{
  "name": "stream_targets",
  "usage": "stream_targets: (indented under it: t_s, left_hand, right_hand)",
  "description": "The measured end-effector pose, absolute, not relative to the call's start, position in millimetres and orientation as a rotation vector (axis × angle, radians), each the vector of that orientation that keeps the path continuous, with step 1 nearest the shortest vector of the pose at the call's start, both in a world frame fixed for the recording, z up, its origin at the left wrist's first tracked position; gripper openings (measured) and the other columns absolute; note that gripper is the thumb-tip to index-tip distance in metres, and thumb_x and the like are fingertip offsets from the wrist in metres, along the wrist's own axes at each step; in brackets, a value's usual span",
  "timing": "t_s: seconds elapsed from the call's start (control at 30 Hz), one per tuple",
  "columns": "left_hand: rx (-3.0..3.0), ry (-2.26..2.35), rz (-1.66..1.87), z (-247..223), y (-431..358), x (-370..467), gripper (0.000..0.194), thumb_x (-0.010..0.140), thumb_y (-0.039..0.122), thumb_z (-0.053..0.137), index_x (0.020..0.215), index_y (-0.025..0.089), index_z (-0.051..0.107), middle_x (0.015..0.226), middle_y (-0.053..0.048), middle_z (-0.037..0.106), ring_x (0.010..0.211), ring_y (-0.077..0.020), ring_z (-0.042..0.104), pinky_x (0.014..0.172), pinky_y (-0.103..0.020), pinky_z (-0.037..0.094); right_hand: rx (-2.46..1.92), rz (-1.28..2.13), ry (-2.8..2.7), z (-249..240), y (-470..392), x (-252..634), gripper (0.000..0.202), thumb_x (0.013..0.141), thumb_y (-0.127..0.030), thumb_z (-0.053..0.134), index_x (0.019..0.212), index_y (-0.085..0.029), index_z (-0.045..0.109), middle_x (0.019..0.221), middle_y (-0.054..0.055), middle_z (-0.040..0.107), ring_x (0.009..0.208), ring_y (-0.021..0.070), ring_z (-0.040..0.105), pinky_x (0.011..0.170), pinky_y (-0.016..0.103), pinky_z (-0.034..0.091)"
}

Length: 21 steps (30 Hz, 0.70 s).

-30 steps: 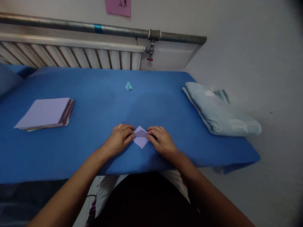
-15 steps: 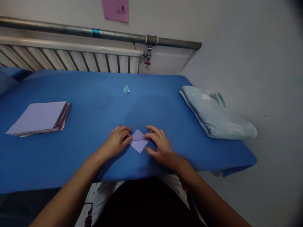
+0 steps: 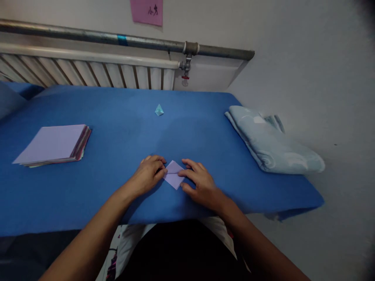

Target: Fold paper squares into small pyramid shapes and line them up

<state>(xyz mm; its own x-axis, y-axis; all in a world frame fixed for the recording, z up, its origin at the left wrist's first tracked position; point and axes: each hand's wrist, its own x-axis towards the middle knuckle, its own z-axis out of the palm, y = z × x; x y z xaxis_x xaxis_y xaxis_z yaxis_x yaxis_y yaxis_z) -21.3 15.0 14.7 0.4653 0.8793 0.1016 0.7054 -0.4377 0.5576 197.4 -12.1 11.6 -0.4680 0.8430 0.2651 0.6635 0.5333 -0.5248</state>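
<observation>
A small folded lilac paper point(image 3: 175, 180) lies as a diamond on the blue cloth, near the edge closest to me, with a crease across its middle. My left hand point(image 3: 150, 174) touches the paper's left corner with thumb and fingertips, its fingers curled together. At the right corner is my right hand point(image 3: 200, 182), fingers apart; its index fingertip rests on the paper and its thumb is by the lower right edge. Farther back stands a small light-blue folded paper piece point(image 3: 159, 110), away from both hands.
A stack of coloured paper point(image 3: 54, 143) lies at the left on the blue-covered surface point(image 3: 123, 128). At the right is a folded pale-green blanket point(image 3: 275, 144). A radiator point(image 3: 111, 72) and a metal pipe point(image 3: 155, 43) with a red-handled valve run along the wall behind.
The whole view has shifted slightly, so things appear a little farther right. My right index finger lies slightly further over the paper; my left hand keeps its place at the left corner.
</observation>
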Motion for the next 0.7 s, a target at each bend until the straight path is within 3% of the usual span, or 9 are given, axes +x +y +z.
stream_targets:
  t_s: [0.3, 0.7]
  left_hand:
    - [2.266, 1.333, 0.516, 16.0, 14.6, -20.8, 0.020, 0.089, 0.026, 0.048, 0.078, 0.018, 0.063, 0.110, -0.006, 0.063, 0.100, -0.0217, 0.055, 0.092, -0.041, 0.040]
    - [2.252, 1.351, 0.522, 16.8, 13.6, -19.7, 0.021, 0.088, 0.026, 0.049, 0.075, 0.017, 0.062, 0.110, -0.007, 0.063, 0.098, -0.0218, 0.055, 0.091, -0.042, 0.041]
  right_hand:
    - [-1.242, 0.462, -2.293, 14.6, -12.9, 194.6, 0.028, 0.071, -0.017, 0.063, 0.099, -0.021, 0.067, 0.126, 0.011, 0.054, 0.107, 0.0268, 0.054, 0.092, 0.045, 0.042]
    - [-1.269, 0.461, -2.250, 13.2, -12.1, 191.6, 0.013, 0.079, -0.024, 0.064, 0.091, -0.020, 0.068, 0.122, 0.011, 0.057, 0.106, 0.0262, 0.055, 0.092, 0.044, 0.042]
